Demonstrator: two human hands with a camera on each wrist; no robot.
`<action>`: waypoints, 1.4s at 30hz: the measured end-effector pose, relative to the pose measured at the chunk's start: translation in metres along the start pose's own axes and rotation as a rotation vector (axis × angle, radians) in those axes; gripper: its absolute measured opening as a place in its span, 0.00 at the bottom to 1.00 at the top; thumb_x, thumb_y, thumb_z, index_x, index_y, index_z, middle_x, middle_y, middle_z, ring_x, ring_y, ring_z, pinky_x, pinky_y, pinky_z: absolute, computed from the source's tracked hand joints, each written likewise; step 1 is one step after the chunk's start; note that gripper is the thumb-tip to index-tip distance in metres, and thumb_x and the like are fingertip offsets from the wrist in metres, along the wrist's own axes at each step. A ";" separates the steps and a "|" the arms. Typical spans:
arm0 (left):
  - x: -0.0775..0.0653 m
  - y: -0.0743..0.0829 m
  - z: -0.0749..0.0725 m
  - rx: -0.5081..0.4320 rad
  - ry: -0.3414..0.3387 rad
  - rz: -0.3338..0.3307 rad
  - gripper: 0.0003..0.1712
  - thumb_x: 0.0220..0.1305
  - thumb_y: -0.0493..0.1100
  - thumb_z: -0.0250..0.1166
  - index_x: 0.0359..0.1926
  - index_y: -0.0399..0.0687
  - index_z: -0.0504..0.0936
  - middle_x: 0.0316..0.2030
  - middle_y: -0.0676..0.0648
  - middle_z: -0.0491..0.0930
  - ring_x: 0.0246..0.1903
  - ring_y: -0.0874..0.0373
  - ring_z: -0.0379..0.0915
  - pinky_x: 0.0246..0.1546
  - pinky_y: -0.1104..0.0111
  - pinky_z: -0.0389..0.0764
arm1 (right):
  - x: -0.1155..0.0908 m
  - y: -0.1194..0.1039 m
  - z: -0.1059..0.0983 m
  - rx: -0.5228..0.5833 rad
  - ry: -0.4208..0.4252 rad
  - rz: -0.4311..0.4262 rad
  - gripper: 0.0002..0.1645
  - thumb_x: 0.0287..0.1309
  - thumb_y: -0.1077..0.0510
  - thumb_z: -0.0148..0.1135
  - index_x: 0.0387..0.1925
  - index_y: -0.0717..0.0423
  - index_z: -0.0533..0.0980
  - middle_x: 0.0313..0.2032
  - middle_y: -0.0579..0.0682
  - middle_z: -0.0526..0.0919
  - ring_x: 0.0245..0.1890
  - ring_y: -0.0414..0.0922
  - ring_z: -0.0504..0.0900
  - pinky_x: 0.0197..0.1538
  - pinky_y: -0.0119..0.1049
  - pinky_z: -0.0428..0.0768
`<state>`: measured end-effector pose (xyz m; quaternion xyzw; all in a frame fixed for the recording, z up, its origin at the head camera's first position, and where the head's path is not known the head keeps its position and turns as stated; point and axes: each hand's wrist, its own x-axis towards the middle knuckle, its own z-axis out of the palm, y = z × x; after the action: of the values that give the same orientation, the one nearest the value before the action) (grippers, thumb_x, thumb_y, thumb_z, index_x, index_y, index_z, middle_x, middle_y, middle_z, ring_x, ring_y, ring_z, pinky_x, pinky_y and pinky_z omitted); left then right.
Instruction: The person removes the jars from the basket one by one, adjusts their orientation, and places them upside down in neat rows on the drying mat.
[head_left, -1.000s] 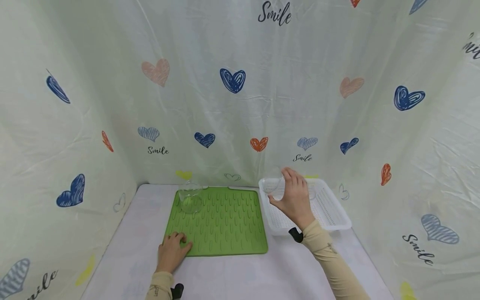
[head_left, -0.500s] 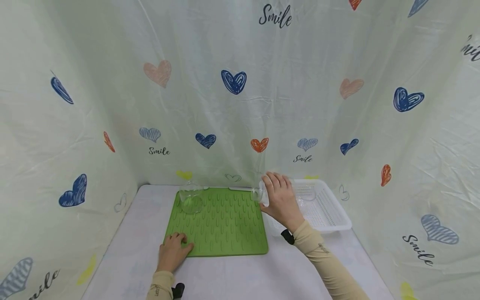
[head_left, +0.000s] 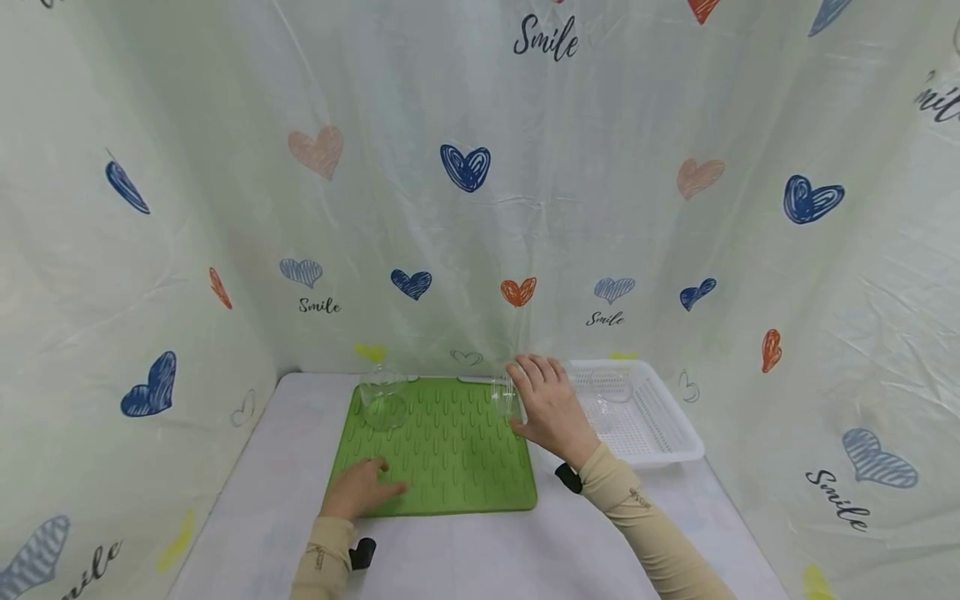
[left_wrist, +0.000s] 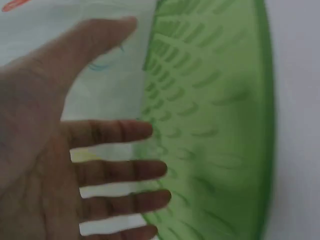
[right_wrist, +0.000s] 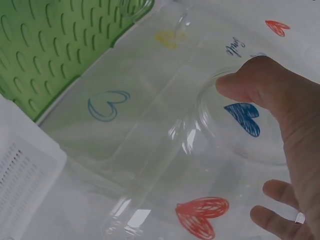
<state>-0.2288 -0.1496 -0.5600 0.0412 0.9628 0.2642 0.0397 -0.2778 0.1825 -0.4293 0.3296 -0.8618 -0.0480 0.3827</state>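
My right hand point(head_left: 551, 412) grips a clear, see-through cup point(head_left: 504, 397) over the right part of a green ridged mat point(head_left: 457, 450). In the right wrist view the cup point(right_wrist: 192, 137) fills the middle, with the thumb against its round end. My left hand point(head_left: 363, 487) is over the mat's front left part, its thumb and fingers stretched out around nothing. The left wrist view shows those fingers spread apart beside the mat point(left_wrist: 210, 135). Another clear vessel point(head_left: 384, 404) stands on the mat's far left corner. Its outline is faint.
Just right of the mat is a white perforated basket point(head_left: 663, 425), with another clear vessel point(head_left: 611, 387) in it. Mat and basket lie on a white-covered table point(head_left: 262, 467). A curtain printed with hearts point(head_left: 465, 217) rises behind and on both sides.
The right hand has carried the clear cup leftward from above the basket to over the mat. The left hand has shifted from the mat's left edge further over it, its fingers now extended.
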 end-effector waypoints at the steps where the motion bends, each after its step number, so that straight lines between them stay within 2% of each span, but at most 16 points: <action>1: 0.002 0.004 -0.003 -0.006 -0.005 0.013 0.42 0.52 0.71 0.64 0.53 0.40 0.79 0.52 0.36 0.79 0.53 0.35 0.74 0.52 0.43 0.75 | 0.000 -0.001 0.000 0.005 -0.004 -0.002 0.56 0.25 0.42 0.77 0.61 0.56 0.66 0.58 0.58 0.75 0.57 0.57 0.73 0.61 0.54 0.72; 4: 0.011 0.019 -0.012 -0.033 0.005 0.051 0.48 0.50 0.77 0.59 0.58 0.45 0.76 0.58 0.37 0.76 0.58 0.37 0.71 0.55 0.43 0.74 | 0.000 -0.003 0.000 0.008 -0.030 -0.003 0.57 0.27 0.40 0.76 0.62 0.56 0.66 0.58 0.57 0.75 0.58 0.56 0.73 0.62 0.53 0.71; 7: 0.020 0.037 -0.024 -0.066 0.063 0.107 0.49 0.50 0.79 0.57 0.62 0.49 0.74 0.62 0.38 0.72 0.61 0.38 0.68 0.58 0.42 0.72 | 0.001 -0.006 0.000 0.013 -0.052 -0.008 0.57 0.28 0.38 0.76 0.62 0.56 0.65 0.58 0.57 0.74 0.59 0.56 0.73 0.62 0.53 0.71; 12: 0.032 0.068 -0.043 -0.141 0.144 0.193 0.53 0.52 0.79 0.55 0.71 0.54 0.62 0.69 0.42 0.63 0.67 0.39 0.61 0.62 0.39 0.66 | 0.001 -0.008 -0.001 0.033 -0.062 -0.019 0.58 0.28 0.39 0.77 0.63 0.56 0.64 0.58 0.58 0.74 0.58 0.57 0.73 0.62 0.54 0.72; 16: 0.040 0.091 -0.054 -0.185 0.162 0.240 0.57 0.51 0.80 0.56 0.74 0.57 0.54 0.72 0.43 0.58 0.69 0.40 0.57 0.63 0.39 0.64 | 0.000 -0.008 0.000 0.035 -0.072 -0.020 0.58 0.28 0.39 0.77 0.63 0.56 0.64 0.59 0.57 0.74 0.59 0.57 0.73 0.62 0.54 0.71; 20: 0.045 0.109 -0.060 -0.206 0.170 0.287 0.60 0.48 0.80 0.58 0.75 0.59 0.50 0.73 0.44 0.56 0.69 0.40 0.57 0.64 0.41 0.65 | -0.001 -0.007 0.001 0.023 -0.087 -0.018 0.60 0.28 0.38 0.77 0.64 0.55 0.63 0.59 0.57 0.73 0.59 0.56 0.72 0.63 0.54 0.71; 25: 0.052 0.127 -0.060 -0.226 0.142 0.358 0.60 0.48 0.78 0.61 0.76 0.61 0.48 0.74 0.46 0.55 0.70 0.42 0.57 0.64 0.43 0.66 | -0.001 -0.008 0.001 0.015 -0.083 -0.014 0.61 0.26 0.37 0.79 0.64 0.55 0.64 0.59 0.57 0.74 0.59 0.56 0.72 0.63 0.54 0.71; 33: 0.059 0.146 -0.052 -0.272 0.033 0.434 0.60 0.49 0.75 0.64 0.76 0.65 0.46 0.75 0.48 0.51 0.71 0.43 0.53 0.64 0.42 0.66 | 0.001 -0.012 0.000 0.032 -0.081 -0.025 0.60 0.27 0.37 0.78 0.63 0.56 0.65 0.59 0.57 0.74 0.59 0.56 0.73 0.63 0.54 0.71; 37: 0.060 0.150 -0.046 -0.292 -0.003 0.461 0.61 0.47 0.75 0.65 0.76 0.67 0.45 0.74 0.48 0.52 0.70 0.43 0.58 0.62 0.44 0.69 | 0.001 -0.014 -0.002 0.033 -0.085 -0.032 0.59 0.27 0.37 0.78 0.63 0.56 0.65 0.59 0.57 0.74 0.59 0.56 0.73 0.63 0.54 0.72; 42: 0.061 0.151 -0.040 -0.307 -0.013 0.498 0.61 0.48 0.74 0.65 0.76 0.62 0.46 0.73 0.47 0.55 0.64 0.42 0.66 0.56 0.47 0.76 | 0.000 -0.016 -0.003 0.029 -0.096 -0.031 0.59 0.28 0.36 0.78 0.63 0.55 0.65 0.60 0.56 0.74 0.59 0.56 0.73 0.63 0.54 0.71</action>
<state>-0.2846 -0.0348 -0.4518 0.2716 0.8715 0.4081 -0.0146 -0.2671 0.1707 -0.4323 0.3455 -0.8746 -0.0573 0.3353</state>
